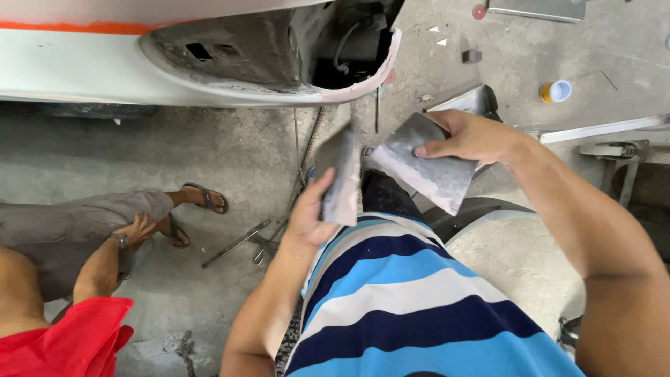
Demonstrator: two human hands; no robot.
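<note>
Spreaders (427, 164), grey: one gripped in each closed hand (469, 136).

- Shirt (412, 300): light blue, navy and white stripes
- Boards (426, 164): grey
- Cloth (70, 338): red
- Car panel (70, 66): white, orange stripe
- Floor (230, 153): grey
- Cap (556, 91): white, orange rim

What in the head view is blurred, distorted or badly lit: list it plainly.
Head view: even daylight with no harsh glare; the wheel-arch cavity is deep in shadow; the left hand and its grey spreader look slightly motion-soft, the right hand and its flat board sharper; wide-angle bend at the edges.
</note>
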